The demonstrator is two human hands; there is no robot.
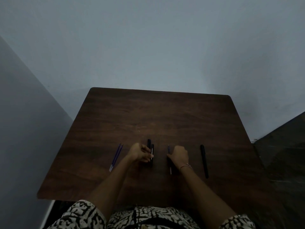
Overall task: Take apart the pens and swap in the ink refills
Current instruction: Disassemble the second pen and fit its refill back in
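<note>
Two black pen parts lie side by side mid-bench toward the near edge, left hand curled with fingertips on them. Right hand closed over a dark pen body and refill. Whole black pen lies nearer the right edge, apart. Two blue refills lie toward the left edge of the bench.

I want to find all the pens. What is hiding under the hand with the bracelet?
Under the right hand a dark pen part shows, with a thin refill poking out beyond the fingers. The middle is covered by the hand.
</note>
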